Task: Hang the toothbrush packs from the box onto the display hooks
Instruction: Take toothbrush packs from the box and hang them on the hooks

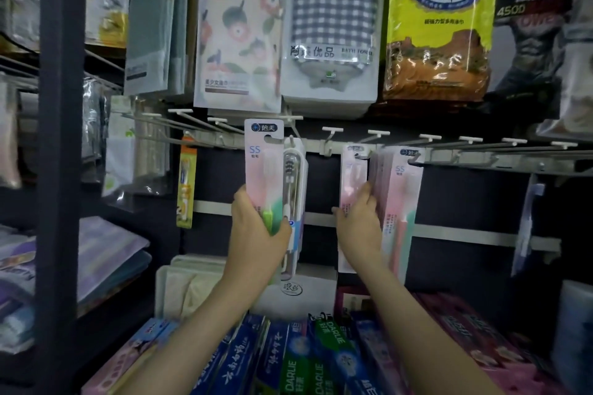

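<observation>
My left hand [256, 224] grips the lower part of a pink toothbrush pack [263, 163] with a green-handled brush, held upright with its hang hole level with a display hook [292, 139]. Behind it hangs a clear-packed toothbrush [293, 176]. My right hand [356, 221] holds a hanging pink toothbrush pack [353, 176] by its lower half. Just to its right, several more pink packs [399, 196] hang on a hook. The box is not in view.
A row of bare white-tipped hooks [465, 141] runs right along the rail. Towel packs [330, 26] and a yellow bag [439, 22] hang above. Toothpaste boxes [308, 359] lie on the shelf below. A dark shelf post [61, 138] stands at left.
</observation>
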Available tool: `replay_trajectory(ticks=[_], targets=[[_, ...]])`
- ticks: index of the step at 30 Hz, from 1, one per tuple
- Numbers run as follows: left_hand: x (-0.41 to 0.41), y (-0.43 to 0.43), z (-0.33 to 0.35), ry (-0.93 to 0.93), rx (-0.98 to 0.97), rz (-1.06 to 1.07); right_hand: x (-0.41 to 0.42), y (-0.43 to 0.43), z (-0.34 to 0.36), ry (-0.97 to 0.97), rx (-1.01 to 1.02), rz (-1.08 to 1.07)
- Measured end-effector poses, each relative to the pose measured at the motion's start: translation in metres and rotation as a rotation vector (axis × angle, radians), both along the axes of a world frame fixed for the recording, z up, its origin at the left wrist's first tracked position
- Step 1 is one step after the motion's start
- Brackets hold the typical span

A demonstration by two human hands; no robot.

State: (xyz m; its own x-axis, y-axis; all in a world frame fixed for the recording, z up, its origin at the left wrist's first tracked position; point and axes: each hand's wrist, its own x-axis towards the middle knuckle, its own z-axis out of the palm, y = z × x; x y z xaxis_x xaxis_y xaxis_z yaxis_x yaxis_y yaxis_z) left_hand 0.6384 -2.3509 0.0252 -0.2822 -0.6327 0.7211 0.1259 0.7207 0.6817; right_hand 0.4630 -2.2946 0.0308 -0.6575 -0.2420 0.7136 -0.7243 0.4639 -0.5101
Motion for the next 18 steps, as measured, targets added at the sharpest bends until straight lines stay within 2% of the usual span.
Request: replay_trajectory(ticks=[7, 11, 14, 18], targets=[[-0.005, -0.017, -0.007, -0.041, -0.006, 0.011, -0.026, -0.024, 0.006, -0.13, -0.001, -0.021], [0.0, -0.022, -0.013, -0.057, -0.057, 0.026, -0.025, -0.031, 0.005, -0.174, -0.053, 0.089], [0.004, -0.02, -0.019, -0.056, -0.151, 0.031, 0.002, -0.022, -0.004, -0.083, -0.167, 0.225], [0.003, -0.009, -0.021, -0.027, -0.222, 0.019, 0.062, 0.015, -0.025, 0.136, -0.464, 0.525]])
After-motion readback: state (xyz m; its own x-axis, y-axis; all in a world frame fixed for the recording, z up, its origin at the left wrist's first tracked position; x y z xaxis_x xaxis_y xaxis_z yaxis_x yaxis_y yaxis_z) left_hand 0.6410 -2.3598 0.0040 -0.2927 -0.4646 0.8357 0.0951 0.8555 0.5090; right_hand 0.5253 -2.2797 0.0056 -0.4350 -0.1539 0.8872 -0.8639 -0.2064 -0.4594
